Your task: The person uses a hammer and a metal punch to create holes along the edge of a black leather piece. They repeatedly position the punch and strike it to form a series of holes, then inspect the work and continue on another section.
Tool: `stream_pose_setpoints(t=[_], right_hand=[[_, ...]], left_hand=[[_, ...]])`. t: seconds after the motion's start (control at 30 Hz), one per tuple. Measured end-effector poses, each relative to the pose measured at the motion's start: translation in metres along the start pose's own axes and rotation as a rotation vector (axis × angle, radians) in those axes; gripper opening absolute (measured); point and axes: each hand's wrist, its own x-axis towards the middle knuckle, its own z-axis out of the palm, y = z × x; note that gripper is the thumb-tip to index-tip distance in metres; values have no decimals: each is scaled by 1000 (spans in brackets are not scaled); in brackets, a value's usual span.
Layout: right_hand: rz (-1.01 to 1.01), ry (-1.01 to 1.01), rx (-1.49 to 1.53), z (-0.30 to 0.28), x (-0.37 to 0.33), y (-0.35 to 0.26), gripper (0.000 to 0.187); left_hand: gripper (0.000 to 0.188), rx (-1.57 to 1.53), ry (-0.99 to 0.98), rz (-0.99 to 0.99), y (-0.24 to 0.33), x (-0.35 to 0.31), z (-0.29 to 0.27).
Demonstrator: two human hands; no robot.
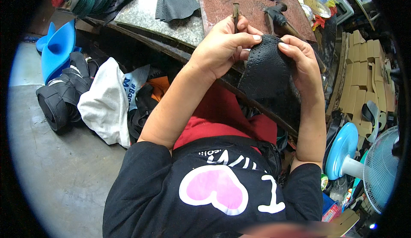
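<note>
Cluttered workshop: grey concrete floor [64, 169] at left, desk [171, 23] with speckled grey top across upper frame, carrying a rust-brown mat [222, 2] and a dark cut piece [176, 4]. Below desk edge, a white cloth bag [102, 103] beside rolled black strapping [58, 103]; a blue plastic form [58, 47] behind. Stacked tan cardboard pieces [364, 75] at right, above a pale blue fan [381, 165]. Held above the lap, just in front of the desk edge: a black textured leather piece [265, 73]. Left hand [222, 47] with fingers closed around a thin brown tool [236, 13], thumb pressed on the piece. Right hand [302, 62] with fingers clamped on the piece's upper right edge.
</note>
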Motion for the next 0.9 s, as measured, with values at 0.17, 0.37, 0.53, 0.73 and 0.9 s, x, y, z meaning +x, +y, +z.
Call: stream_pose_setpoints(t=[0.17,0.37,0.53,0.73,0.9], right_hand=[[10,-17,22,0,1,1,10],[35,-31,25,-2,3,5,10],[2,9,-63,-1,2,4,13],[-128,190,-33,14,0,3,18],[-286,257,-9,7,4,3,9]], left_hand=[[23,-37,-7,-9,-2,0,-2],[22,-33,9,-12,-2,-2,-5],[24,101,62,21,-3,-8,-2],[33,606,159,222,-3,-19,11],[33,957,327,582,38,-22,-11]])
